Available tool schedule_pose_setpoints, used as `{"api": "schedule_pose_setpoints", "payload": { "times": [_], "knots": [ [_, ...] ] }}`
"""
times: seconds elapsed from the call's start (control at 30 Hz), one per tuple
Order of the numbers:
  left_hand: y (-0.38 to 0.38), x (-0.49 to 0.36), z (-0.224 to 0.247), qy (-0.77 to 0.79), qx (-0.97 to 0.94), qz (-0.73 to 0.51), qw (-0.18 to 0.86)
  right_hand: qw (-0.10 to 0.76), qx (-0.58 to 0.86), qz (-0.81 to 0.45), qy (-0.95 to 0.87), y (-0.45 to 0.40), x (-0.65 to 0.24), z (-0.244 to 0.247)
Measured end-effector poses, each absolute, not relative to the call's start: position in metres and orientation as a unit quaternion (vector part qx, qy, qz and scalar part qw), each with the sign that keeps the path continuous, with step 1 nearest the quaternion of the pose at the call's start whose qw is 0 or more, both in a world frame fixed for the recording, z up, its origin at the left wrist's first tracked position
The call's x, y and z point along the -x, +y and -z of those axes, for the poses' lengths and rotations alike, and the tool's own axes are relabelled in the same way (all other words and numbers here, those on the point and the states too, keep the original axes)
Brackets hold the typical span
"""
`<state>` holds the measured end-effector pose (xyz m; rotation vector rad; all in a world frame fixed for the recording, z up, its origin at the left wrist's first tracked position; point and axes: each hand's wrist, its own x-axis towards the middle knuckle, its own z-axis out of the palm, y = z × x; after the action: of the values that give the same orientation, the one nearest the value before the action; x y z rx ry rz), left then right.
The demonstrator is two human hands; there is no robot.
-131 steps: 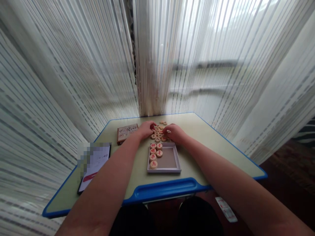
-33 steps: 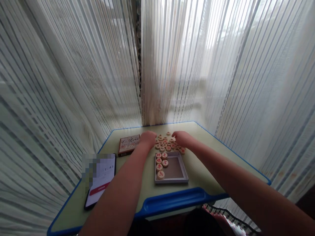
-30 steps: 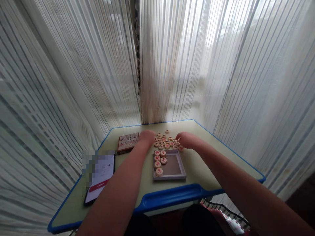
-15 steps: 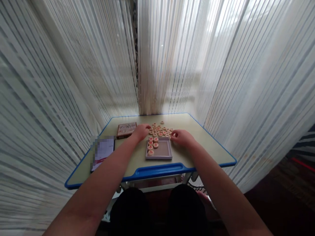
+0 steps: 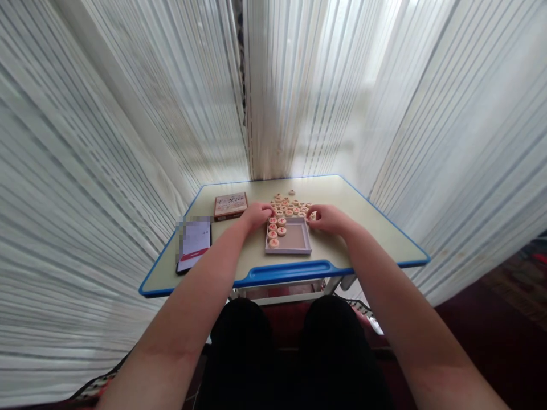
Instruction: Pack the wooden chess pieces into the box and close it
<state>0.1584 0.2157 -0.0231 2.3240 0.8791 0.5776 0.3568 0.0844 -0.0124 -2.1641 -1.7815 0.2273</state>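
A shallow square box tray (image 5: 294, 251) lies near the table's front edge, with several round red-marked pieces (image 5: 274, 243) in two columns at its left side. Behind it is a loose pile of round wooden pieces (image 5: 289, 212). My left hand (image 5: 258, 214) is at the tray's back left corner, its fingers closed at the pile's left edge; whatever they hold is too small to tell. My right hand (image 5: 325, 218) is at the tray's back right corner, thumb and fingers curled round a round piece (image 5: 313, 216) at the pile's right edge.
A printed box (image 5: 231, 205) lies at the back left of the blue-edged table (image 5: 376, 239). In front of it is a tablet or phone (image 5: 195, 242) with a lit screen. Striped curtains (image 5: 299, 85) hang behind the table. A single piece (image 5: 292, 192) lies behind the pile.
The view has shifted, so the table sits higher and further right. My left hand has come in closer to the tray's back left corner. The pieces in the tray look the same.
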Motion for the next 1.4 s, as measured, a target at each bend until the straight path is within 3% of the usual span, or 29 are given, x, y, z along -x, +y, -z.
{"api": "schedule_pose_setpoints", "payload": {
  "times": [0.17, 0.37, 0.8, 1.03, 1.4],
  "knots": [
    [0.219, -0.159, 0.026, 0.324, -0.844, -0.200, 0.377, 0.176, 0.762, -0.080, -0.618, 0.086, -0.360, 0.011],
    [0.220, -0.161, 0.027, 0.314, -0.836, -0.197, 0.405, 0.303, 0.642, -0.089, -0.698, 0.076, -0.328, 0.008],
    [0.227, -0.163, 0.031, 0.313, -0.832, -0.187, 0.419, 0.258, 0.590, 0.024, -0.764, 0.088, -0.298, 0.019],
    [0.227, -0.163, 0.030, 0.313, -0.829, -0.183, 0.425, 0.206, 0.629, 0.006, -0.749, 0.090, -0.295, 0.016],
    [0.229, -0.166, 0.033, 0.300, -0.834, -0.177, 0.428, 0.204, 0.612, -0.001, -0.764, 0.088, -0.295, 0.015]
  ]
}}
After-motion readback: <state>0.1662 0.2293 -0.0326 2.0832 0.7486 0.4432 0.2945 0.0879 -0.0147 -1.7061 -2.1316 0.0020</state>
